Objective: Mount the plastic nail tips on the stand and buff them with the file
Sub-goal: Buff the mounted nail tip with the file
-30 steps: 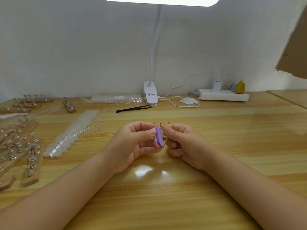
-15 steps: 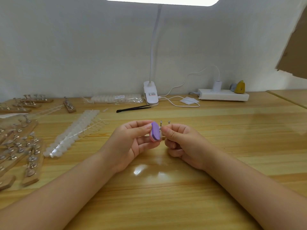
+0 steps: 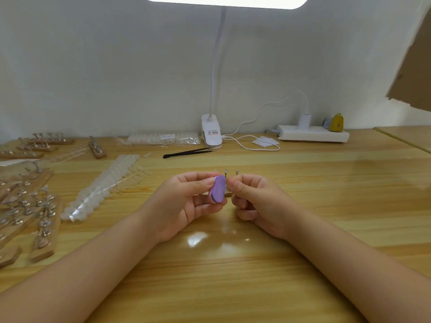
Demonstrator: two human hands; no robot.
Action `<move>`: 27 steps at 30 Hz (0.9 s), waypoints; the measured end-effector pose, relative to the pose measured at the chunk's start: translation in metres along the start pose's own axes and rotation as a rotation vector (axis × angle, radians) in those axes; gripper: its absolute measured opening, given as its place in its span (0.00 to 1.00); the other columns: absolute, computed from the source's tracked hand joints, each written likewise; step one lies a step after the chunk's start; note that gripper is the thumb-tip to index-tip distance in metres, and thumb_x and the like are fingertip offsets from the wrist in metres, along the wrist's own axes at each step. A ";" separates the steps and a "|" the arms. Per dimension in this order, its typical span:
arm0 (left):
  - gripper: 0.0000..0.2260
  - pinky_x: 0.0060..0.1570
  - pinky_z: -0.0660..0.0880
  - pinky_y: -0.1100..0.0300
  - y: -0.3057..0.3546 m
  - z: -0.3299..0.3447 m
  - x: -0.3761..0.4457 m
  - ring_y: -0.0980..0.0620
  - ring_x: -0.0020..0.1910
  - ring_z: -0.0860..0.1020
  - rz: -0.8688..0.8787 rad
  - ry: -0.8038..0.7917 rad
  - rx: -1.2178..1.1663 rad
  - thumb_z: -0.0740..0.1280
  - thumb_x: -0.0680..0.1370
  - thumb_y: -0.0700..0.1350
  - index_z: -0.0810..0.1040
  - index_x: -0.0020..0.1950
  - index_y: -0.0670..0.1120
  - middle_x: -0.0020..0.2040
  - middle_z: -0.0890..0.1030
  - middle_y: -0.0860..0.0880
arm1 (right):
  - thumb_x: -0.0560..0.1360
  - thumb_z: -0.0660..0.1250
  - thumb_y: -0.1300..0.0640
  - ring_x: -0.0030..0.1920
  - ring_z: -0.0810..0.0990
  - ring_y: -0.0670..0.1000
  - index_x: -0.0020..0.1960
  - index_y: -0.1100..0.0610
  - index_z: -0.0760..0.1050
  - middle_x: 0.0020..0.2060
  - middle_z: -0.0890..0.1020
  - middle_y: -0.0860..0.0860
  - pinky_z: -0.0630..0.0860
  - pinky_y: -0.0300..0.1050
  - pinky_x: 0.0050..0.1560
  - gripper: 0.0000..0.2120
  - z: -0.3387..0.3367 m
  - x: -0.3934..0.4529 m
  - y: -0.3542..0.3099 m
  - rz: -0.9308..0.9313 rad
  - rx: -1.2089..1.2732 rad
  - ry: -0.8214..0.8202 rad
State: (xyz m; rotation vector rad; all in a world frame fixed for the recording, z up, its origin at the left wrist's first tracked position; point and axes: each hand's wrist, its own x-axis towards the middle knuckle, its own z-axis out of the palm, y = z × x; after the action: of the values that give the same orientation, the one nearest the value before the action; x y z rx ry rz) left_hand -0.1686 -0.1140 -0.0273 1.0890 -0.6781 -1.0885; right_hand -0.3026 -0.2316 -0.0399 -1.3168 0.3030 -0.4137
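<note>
A pale wooden table [image 3: 326, 206] seen from above the person's hands. At the far left lie several wooden nail stands [image 3: 44, 229] with metal holders, too crowded to count. Next to them lie two long strips of clear plastic nail tips [image 3: 102, 190], and one bagged strip [image 3: 163, 138] rests by the wall. One pair of black tweezers [image 3: 189, 152] lies beyond the hands. In the centre, the left hand [image 3: 184, 203] has its grip closed around one purple buffing file [image 3: 218, 188], thumb on top, fingers below. Touching it on the right, the right hand [image 3: 258, 201] pinches one small stand [image 3: 225, 177], mostly hidden; three metal prongs show above the fingers. Behind stand one white clip lamp [image 3: 211, 132] and one white power strip [image 3: 312, 134].
</note>
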 end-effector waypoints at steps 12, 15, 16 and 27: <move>0.10 0.35 0.80 0.57 -0.001 -0.002 0.001 0.45 0.37 0.82 0.001 -0.033 0.024 0.70 0.69 0.38 0.84 0.49 0.39 0.45 0.82 0.38 | 0.68 0.69 0.53 0.27 0.65 0.43 0.39 0.58 0.75 0.26 0.72 0.46 0.59 0.33 0.20 0.08 -0.001 0.001 -0.001 0.006 0.032 0.053; 0.10 0.35 0.80 0.57 0.000 0.000 -0.001 0.46 0.36 0.81 -0.003 -0.089 0.101 0.70 0.69 0.39 0.84 0.49 0.39 0.43 0.82 0.39 | 0.69 0.67 0.53 0.26 0.64 0.43 0.38 0.58 0.70 0.26 0.67 0.48 0.59 0.33 0.20 0.10 -0.002 0.002 -0.002 0.012 0.099 0.107; 0.10 0.35 0.79 0.58 -0.001 0.002 -0.001 0.46 0.36 0.81 0.019 -0.078 0.103 0.70 0.69 0.39 0.84 0.48 0.39 0.43 0.82 0.39 | 0.70 0.67 0.53 0.27 0.64 0.43 0.38 0.58 0.70 0.26 0.67 0.48 0.59 0.33 0.20 0.10 -0.002 0.002 -0.002 0.011 0.105 0.109; 0.14 0.38 0.80 0.56 -0.006 0.012 -0.003 0.43 0.40 0.83 0.122 0.069 0.029 0.71 0.67 0.38 0.76 0.51 0.37 0.42 0.83 0.39 | 0.70 0.67 0.54 0.26 0.66 0.42 0.36 0.55 0.77 0.27 0.74 0.46 0.61 0.32 0.20 0.06 0.000 0.001 0.001 -0.018 0.083 0.024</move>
State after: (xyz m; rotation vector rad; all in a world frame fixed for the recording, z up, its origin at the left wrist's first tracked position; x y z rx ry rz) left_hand -0.1826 -0.1158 -0.0288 1.0905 -0.6985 -0.9352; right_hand -0.3014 -0.2324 -0.0406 -1.2345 0.2915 -0.4527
